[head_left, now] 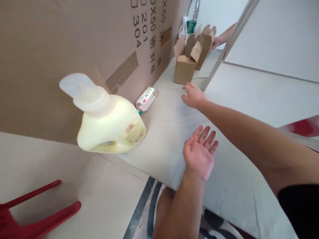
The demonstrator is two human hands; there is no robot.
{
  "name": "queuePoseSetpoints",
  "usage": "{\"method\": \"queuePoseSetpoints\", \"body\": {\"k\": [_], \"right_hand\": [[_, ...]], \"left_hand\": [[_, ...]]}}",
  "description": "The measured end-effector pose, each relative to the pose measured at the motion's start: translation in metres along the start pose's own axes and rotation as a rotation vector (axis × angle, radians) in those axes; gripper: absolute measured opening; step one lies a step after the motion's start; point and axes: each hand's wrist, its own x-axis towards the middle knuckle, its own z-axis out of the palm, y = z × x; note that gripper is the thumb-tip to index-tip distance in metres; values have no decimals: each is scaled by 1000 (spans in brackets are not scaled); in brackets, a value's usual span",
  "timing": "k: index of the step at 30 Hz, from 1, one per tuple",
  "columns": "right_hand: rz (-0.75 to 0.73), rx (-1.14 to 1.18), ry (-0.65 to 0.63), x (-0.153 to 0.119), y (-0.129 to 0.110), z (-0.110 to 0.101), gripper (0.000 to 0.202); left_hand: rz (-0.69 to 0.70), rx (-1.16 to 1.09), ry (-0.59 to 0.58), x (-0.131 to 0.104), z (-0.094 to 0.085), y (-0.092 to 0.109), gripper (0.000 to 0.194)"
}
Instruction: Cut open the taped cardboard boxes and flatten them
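Observation:
My left hand is turned palm up above the pale cloth, its fingers spread and nothing in it. Farther out, my right hand reaches in from the right, fingers apart and empty, just short of an open brown cardboard box. I cannot see it touching the box. Left of my hands stands a large pale-yellow jug with a translucent cap and a side handle. Behind the jug a clear plastic bottle with a white label and green cap lies on its side.
Another person's hand is at a second open box in back. Clear bottles stand beside it. A huge printed carton walls the left side. Red legs show at lower left; a white panel is at right.

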Motion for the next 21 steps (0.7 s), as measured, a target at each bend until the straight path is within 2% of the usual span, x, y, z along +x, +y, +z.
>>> {"method": "queuePoseSetpoints", "body": {"k": [4, 7, 10, 13, 14, 16, 17, 19, 21], "right_hand": [[26, -85, 43, 69, -14, -9, 42], [14, -159, 107, 93, -32, -8, 42], [-38, -147, 177, 100, -52, -7, 62], [9, -130, 121, 103, -61, -10, 76], [61, -145, 84, 104, -60, -11, 76], [133, -192, 30, 103, -53, -13, 62], [145, -201, 28, 102, -48, -13, 57], [157, -180, 59, 98, -38, -14, 59], [158, -138, 90, 90, -31, -15, 49]], "left_hand": [[-17, -62, 64, 6, 1, 13, 33], [-58, -87, 100, 13, 2, 11, 29], [-88, -100, 93, 15, 3, 8, 23], [-95, -94, 77, 13, 1, 10, 21], [-94, -85, 74, 13, -1, 12, 21], [-76, -69, 70, 12, -4, 18, 20], [-63, -63, 68, 11, -5, 20, 20], [-40, -46, 64, 12, -6, 25, 20], [-12, -11, 69, 13, -6, 29, 19]]}}
